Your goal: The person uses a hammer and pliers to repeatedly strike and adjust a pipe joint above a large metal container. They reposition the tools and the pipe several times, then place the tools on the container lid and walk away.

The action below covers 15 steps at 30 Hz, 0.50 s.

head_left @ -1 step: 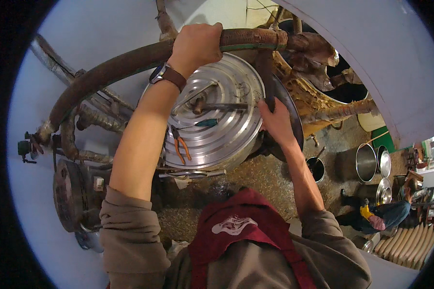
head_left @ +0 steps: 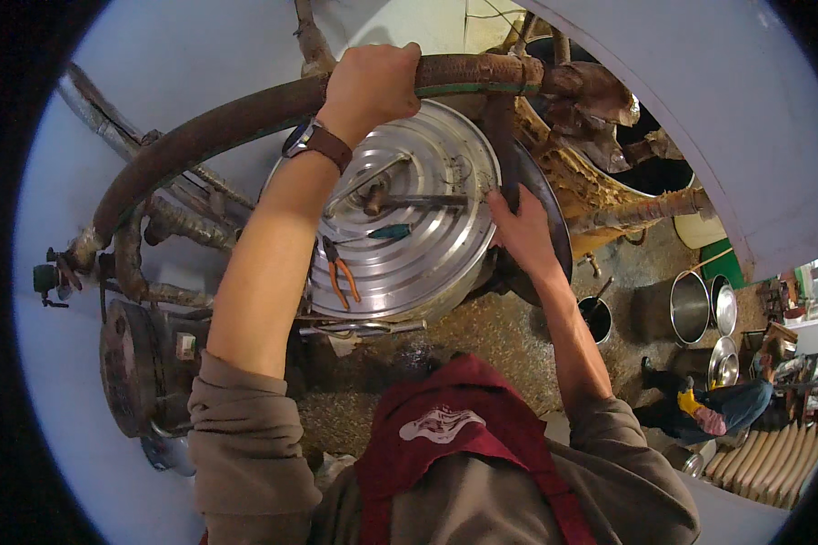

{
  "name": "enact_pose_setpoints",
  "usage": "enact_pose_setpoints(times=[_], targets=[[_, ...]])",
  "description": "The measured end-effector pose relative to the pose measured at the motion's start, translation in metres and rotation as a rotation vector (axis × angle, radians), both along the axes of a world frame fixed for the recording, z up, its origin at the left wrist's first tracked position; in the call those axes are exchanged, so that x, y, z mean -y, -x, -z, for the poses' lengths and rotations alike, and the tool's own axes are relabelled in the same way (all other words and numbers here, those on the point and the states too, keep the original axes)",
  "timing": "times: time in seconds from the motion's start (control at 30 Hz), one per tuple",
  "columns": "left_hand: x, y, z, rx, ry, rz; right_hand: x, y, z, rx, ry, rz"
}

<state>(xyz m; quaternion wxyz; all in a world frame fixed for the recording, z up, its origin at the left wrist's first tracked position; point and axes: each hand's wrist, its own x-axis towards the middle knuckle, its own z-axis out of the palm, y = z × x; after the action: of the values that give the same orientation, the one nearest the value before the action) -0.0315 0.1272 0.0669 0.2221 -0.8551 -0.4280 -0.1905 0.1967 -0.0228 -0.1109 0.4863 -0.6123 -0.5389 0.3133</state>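
My left hand (head_left: 373, 84), with a watch on its wrist, is closed over the top of a thick brown hose (head_left: 218, 127) that curves across the far side. My right hand (head_left: 523, 227) is closed round the lower end of a dark, slightly blurred bar (head_left: 501, 136), which reaches down from the hose's right end. What kind of tool or part the bar is, I cannot make out. Below the hose lies a round ridged metal lid (head_left: 427, 282). On it rest a hammer (head_left: 418, 201), a teal-handled screwdriver (head_left: 389, 232) and orange-handled pliers (head_left: 344, 277).
Wrapped pipes (head_left: 186, 222) run along the left wall, above a dark round machine (head_left: 129, 368). At the right stands a vessel with crusty yellow-brown insulation (head_left: 577, 182). Metal pots (head_left: 689, 307) and a small bucket (head_left: 596, 320) stand on the floor. Farther right is a person wearing yellow gloves (head_left: 689, 400).
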Motion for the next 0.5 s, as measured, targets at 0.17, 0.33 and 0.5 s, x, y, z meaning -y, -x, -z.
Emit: enact_pose_setpoints(times=[0.17,0.33,0.5], targets=[[0.0,0.0,0.0,0.006,-0.011,0.011,0.019,-0.012,-0.015,-0.137,0.064,-0.184],[0.006,-0.002,-0.007,0.001,0.045,-0.027,0.017,-0.029,0.001,-0.67,0.067,-0.458],[0.01,-0.008,-0.013,-0.041,0.124,-0.093,-0.004,0.005,0.044,-1.823,-0.206,-1.136]])
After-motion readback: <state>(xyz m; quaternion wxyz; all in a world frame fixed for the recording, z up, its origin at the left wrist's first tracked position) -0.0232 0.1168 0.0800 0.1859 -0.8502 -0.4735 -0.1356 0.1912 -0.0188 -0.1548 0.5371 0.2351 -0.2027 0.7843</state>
